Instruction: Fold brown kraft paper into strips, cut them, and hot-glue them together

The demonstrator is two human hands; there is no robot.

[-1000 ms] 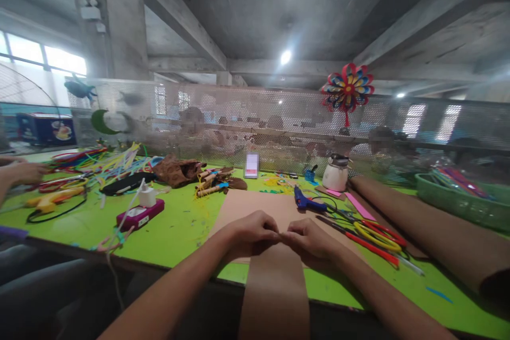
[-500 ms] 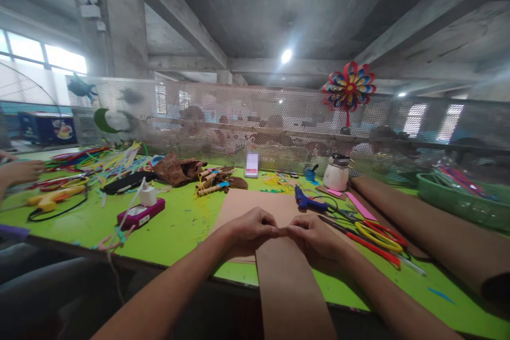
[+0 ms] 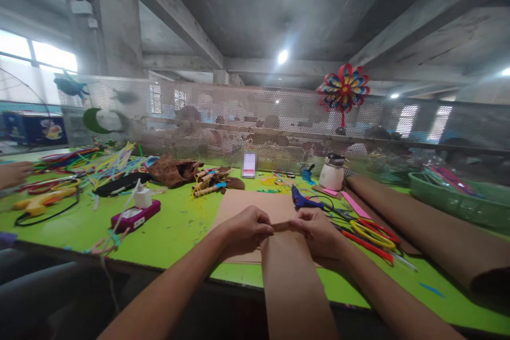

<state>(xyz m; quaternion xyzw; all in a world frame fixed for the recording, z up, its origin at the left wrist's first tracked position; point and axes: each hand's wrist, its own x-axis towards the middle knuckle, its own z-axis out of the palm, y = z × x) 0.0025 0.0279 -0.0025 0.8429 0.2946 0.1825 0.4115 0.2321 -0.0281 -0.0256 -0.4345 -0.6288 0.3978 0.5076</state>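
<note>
**Left hand (image 3: pixel 250 226) and right hand (image 3: pixel 320 229) pinch a brown strip (image 3: pixel 292 284)**

Its far end is above a brown sheet (image 3: pixel 255 202) on the tabletop (image 3: pixel 171 239); the rest runs past the near edge. Beyond lies a blue glue gun (image 3: pixel 306 201).

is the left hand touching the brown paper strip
Touching. The head view shows the left hand pinching the far end of the brown paper strip, with no gap between them.
</note>
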